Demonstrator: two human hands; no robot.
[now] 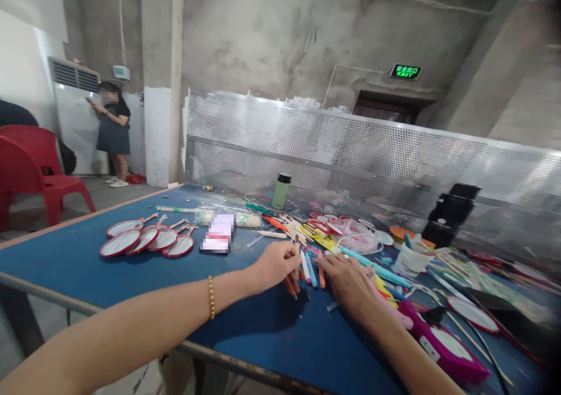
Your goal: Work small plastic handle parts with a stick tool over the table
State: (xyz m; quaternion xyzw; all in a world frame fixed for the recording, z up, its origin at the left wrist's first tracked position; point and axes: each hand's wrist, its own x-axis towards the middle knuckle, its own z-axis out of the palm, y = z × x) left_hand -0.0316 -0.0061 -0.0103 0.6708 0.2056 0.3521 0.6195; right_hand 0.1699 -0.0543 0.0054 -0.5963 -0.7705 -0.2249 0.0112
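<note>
My left hand is closed in a pinch on a slim brown stick, held nearly upright above the blue table; its exact kind is unclear. My right hand lies palm down with its fingers stretched over the pile. Its fingertips are at an orange marker, and I cannot tell whether they touch it. Between the hands rest a blue marker and a white marker with a purple end. Loose pale wooden sticks spread just behind them.
Several round red-rimmed white fans lie left on the table, near a phone. A green bottle, yellow scissors, a white cup and a magenta glue-gun-like tool stand or lie around. A person stands far left.
</note>
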